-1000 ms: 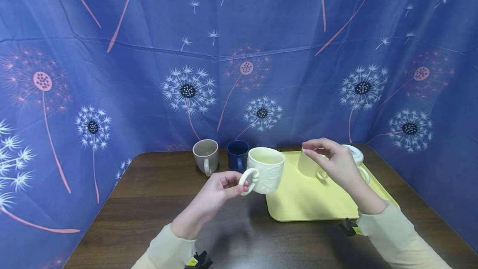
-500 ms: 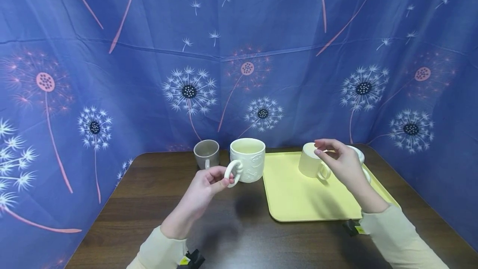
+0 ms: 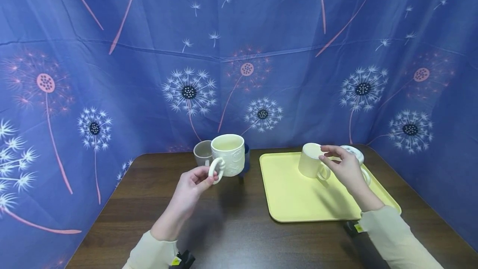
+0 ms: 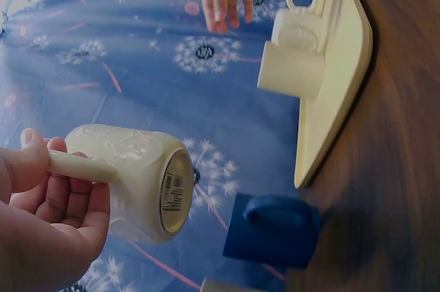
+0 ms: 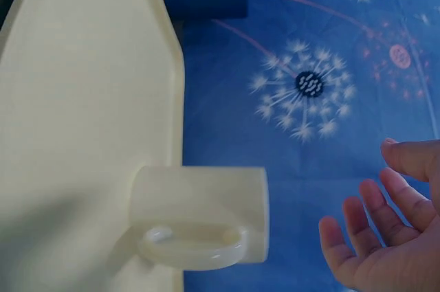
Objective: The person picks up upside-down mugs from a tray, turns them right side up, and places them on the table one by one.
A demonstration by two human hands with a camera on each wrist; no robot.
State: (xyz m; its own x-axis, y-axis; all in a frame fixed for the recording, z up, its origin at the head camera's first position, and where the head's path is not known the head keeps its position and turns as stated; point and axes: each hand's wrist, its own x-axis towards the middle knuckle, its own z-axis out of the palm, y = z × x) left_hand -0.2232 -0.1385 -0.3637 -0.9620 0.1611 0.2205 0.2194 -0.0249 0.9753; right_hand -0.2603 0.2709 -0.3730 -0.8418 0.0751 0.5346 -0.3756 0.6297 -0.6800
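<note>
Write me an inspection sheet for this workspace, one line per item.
Surface: brown table, with a yellow tray on its right side.
Job's things: embossed mug, held up off the table; plain mug on the tray; white mug on the tray, partly hidden behind the right hand.
Clutter: grey mug and blue mug at the back, partly hidden in the head view.
Hands: left hand grips the embossed mug's handle; right hand holds nothing, apart from the plain mug.
Cables: nothing seen.
Surroundings: blue flower-print cloth.
</note>
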